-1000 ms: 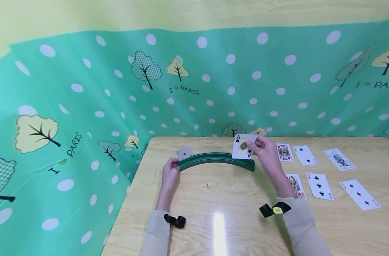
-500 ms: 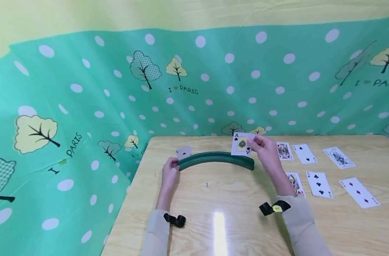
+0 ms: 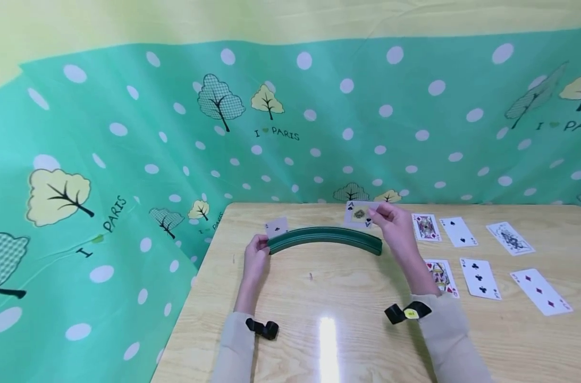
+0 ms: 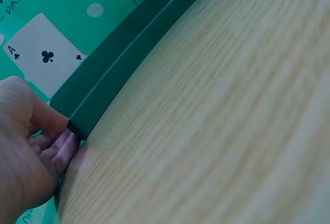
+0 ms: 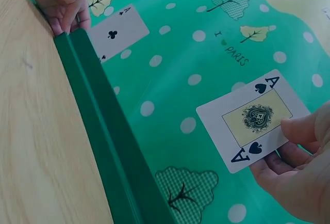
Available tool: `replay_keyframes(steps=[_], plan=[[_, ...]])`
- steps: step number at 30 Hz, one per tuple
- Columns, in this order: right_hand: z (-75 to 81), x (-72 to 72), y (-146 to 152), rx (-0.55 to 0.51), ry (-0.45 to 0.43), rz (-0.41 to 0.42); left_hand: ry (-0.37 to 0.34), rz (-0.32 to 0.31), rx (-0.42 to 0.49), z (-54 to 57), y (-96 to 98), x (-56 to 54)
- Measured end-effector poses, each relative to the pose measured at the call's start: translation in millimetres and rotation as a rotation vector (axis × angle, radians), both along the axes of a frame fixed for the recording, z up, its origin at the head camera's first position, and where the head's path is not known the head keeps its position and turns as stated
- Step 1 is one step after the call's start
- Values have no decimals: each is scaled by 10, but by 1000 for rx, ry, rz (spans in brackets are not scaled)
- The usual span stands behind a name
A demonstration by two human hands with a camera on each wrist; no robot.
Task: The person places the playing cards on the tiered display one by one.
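Observation:
A curved green card holder (image 3: 325, 234) lies across the far part of the table. Its left end is pinched by my left hand (image 3: 257, 255), thumb on one side and fingers on the other in the left wrist view. An ace of clubs (image 4: 45, 54) stands up at that same end of the holder. With thumb and fingers my right hand (image 3: 396, 226) pinches the ace of spades (image 5: 253, 120), its face turned toward me. In the head view this card appears just behind the holder's right end.
Face-up cards lie on the wooden table (image 3: 290, 314) at the right: a king (image 3: 426, 227), a two of spades (image 3: 459, 232), a joker (image 3: 510, 238), a queen (image 3: 441, 277), a three of clubs (image 3: 480, 279) and a three of diamonds (image 3: 541, 291). A green patterned cloth (image 3: 319, 122) hangs behind.
My right hand has lowered the ace of spades slightly behind the holder and tilted it, so it looks shorter in the head view. My left hand keeps its place on the holder.

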State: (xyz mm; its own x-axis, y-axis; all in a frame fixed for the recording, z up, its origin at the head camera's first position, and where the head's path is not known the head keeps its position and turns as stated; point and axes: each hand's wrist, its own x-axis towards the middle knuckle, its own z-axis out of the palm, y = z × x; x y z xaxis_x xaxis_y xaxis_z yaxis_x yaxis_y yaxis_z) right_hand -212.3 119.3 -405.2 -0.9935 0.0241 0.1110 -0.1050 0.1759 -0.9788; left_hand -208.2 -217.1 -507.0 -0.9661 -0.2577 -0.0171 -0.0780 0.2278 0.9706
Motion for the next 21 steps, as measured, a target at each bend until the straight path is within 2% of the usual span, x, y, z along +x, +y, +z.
replay_keyframes(steps=[5, 6, 12, 13, 21], plan=[[-19, -31, -181, -53, 25, 22, 1, 8, -4, 2, -9, 17], [-20, -39, -215, -62, 29, 26, -2, 3, 1, 62, 7, 40], [1, -31, -357, -93, 5, 30, 3, 4, -2, 71, 21, 47], [5, -26, -371, -89, -2, 30, 7, 6, -8, 12, 8, 21], [4, -16, -482, -139, 9, 46, 6, 5, -16, 4, 23, 8]])
